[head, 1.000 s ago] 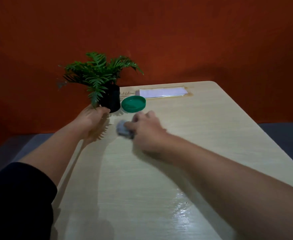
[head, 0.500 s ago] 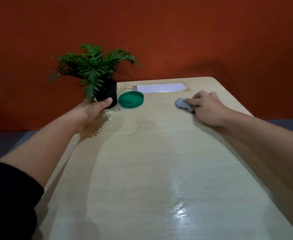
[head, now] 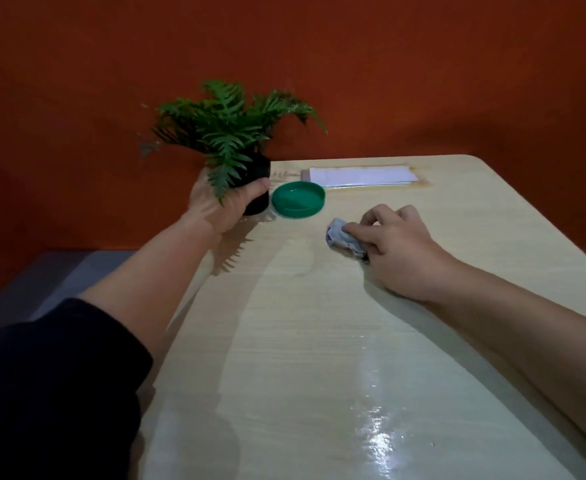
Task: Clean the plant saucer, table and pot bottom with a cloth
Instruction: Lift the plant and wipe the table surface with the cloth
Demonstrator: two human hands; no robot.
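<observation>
While the right hand (head: 402,249) presses the bunched cloth (head: 345,239) on the bench (head: 319,341) at centre frame, wiping looks underway; the left hand (head: 222,202) grips the pot (head: 258,188), its bottom and the saucer (head: 298,199) seemingly pending.

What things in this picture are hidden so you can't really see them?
Head view only:
- Pot bottom: faces the table, and the left hand gripping the pot covers its side.
- Cloth: partly under the right hand.
- Paper at the far table edge: too small to read.
- Saucer: too dim to tell clean from dirty.
</observation>
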